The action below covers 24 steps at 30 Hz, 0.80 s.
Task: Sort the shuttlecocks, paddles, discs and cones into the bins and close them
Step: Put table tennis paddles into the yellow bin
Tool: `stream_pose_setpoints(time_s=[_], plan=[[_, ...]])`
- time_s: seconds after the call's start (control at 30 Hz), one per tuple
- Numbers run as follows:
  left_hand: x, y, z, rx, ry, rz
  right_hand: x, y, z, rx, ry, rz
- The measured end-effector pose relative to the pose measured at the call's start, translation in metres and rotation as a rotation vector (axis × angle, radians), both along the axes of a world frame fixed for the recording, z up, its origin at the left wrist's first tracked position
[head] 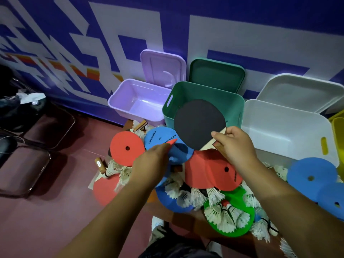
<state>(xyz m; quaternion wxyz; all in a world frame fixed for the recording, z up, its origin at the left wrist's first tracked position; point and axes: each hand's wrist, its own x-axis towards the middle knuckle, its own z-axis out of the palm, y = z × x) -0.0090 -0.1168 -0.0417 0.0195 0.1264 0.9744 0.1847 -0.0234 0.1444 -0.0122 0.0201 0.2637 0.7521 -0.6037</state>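
Note:
My right hand (235, 146) grips the wooden handle of a black-faced paddle (199, 124), held up in front of the open green bin (202, 101). My left hand (150, 162) reaches into the pile and holds the edge of a blue disc (178, 151). Red discs (127, 148), more blue discs (311, 176), a green disc (240, 200) and several white shuttlecocks (226, 215) lie heaped on the floor. A red paddle (104, 189) lies at the pile's left. No cones are visible.
An open purple bin (139, 101) stands left of the green one, an open white bin (284, 131) to its right, and a yellow bin (337, 131) at the right edge. Lids lean against the blue wall. Dark chairs (37, 138) stand at left.

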Motion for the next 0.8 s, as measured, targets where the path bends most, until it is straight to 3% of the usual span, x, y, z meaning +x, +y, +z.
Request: stream_pose_setpoints(time_s=[0.23,0.43,0.67,0.8], plan=[[-0.083,-0.053,0.053,0.21,0.115,0.257,-0.03,-0.027,0.028,0.037,0.037,-0.064],[-0.16,-0.075,0.088,0.318,0.168,0.289,-0.037,-0.043,0.049,0.097,0.061,-0.108],[-0.223,-0.087,0.066,0.273,-0.094,0.291,-0.032,-0.048,0.054,0.085,0.069,-0.23],[-0.211,-0.09,0.05,0.441,-0.264,0.322,-0.025,-0.048,0.053,0.095,0.045,-0.271]])
